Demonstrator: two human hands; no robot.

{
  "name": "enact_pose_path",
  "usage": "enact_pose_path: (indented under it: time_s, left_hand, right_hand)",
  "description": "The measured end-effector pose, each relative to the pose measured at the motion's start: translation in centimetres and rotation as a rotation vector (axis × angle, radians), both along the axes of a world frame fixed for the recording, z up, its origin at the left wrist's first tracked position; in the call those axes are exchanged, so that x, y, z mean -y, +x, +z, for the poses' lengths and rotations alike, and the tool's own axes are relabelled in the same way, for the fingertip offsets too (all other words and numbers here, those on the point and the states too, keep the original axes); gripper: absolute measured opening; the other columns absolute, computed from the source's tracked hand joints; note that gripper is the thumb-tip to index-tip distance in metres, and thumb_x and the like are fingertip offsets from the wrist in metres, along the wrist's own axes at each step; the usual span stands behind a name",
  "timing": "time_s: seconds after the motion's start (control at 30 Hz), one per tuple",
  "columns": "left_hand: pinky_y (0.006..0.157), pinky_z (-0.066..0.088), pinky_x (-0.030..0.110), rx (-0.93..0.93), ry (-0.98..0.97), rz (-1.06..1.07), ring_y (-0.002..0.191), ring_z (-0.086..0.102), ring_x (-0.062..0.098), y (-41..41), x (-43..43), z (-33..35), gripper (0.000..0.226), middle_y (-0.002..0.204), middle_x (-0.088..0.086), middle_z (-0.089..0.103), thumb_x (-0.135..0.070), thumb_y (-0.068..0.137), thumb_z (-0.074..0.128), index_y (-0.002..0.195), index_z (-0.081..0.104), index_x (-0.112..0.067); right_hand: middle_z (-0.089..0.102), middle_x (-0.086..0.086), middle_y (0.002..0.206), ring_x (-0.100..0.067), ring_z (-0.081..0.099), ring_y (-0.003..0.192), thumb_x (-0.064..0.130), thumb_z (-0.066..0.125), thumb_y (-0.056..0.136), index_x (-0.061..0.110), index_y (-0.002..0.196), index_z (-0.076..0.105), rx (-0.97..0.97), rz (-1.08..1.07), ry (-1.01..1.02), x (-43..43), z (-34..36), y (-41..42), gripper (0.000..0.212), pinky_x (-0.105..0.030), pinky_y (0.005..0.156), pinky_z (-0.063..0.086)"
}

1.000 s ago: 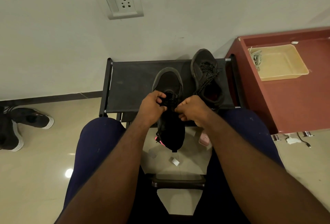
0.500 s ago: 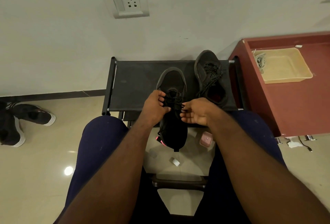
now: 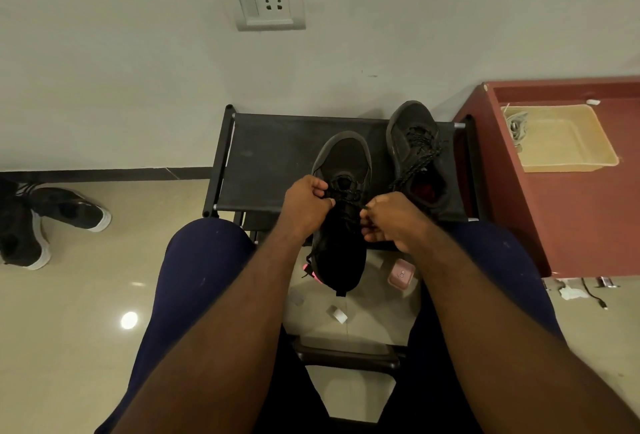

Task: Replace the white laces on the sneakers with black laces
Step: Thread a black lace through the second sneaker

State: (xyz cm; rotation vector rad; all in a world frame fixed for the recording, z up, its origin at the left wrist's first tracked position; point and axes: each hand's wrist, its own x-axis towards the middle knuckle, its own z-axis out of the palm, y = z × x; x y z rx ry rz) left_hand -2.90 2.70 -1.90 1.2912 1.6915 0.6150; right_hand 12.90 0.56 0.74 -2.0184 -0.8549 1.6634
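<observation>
Head view: the near sneaker [image 3: 346,156] sits half on the low black table [image 3: 270,160], with its heel hanging off between the knees. Left hand [image 3: 306,207] has its fingers curled, pinching the black lace [image 3: 349,193] on the shoe's left side. Right hand [image 3: 391,222] pinches lace on the right side. Second sneaker [image 3: 412,129] sits just beside it, black-laced. Pale laces [image 3: 516,125] are in a tan tray [image 3: 568,160] off right.

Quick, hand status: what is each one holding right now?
Left hand: fingers pinch the black lace on the near sneaker.
Right hand: fingers pinch the same lace, other side.
</observation>
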Motion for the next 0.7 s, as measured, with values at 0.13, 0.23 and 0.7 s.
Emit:
enact_pose_path:
  time_s: [0.13,0.23,0.7]
  left_hand:
    - [0.066,0.043,0.011,-0.029,-0.022,-0.028,0.082,0.052,0.008,-0.1,0.0,0.1,0.031,0.097,0.001,0.057,0.0,0.082,0.073,0.108,0.061,-0.013]
    - [0.072,0.041,0.01,-0.069,-0.002,-0.103,0.093,0.052,0.01,-0.2,0.2,0.2,0.042,0.107,0.002,0.057,0.002,0.079,0.073,0.116,0.06,-0.013]
    - [0.085,0.042,0.025,-0.426,0.258,-0.231,0.102,0.057,0.02,1.3,1.5,0.5,0.029,0.114,0.005,0.057,-0.02,0.091,0.068,0.12,0.068,-0.019]
  right_hand:
    - [0.052,-0.007,0.072,-0.019,0.052,0.063,0.001,0.033,0.103,0.012,0.082,0.049,-0.147,-0.336,-0.034,-0.2,-0.7,-1.2,0.029,-0.03,0.053,0.05]
    - [0.054,-0.01,0.076,-0.022,0.053,0.068,-0.002,0.037,0.093,0.007,0.082,0.053,-0.24,-0.472,-0.072,-0.4,-0.2,-1.0,0.022,-0.033,0.057,0.051]
    - [0.056,-0.01,0.064,-0.016,0.055,0.049,0.014,0.066,0.097,0.001,0.091,0.063,0.112,0.12,0.187,-0.3,-0.3,0.4,0.014,-0.029,0.046,0.052]
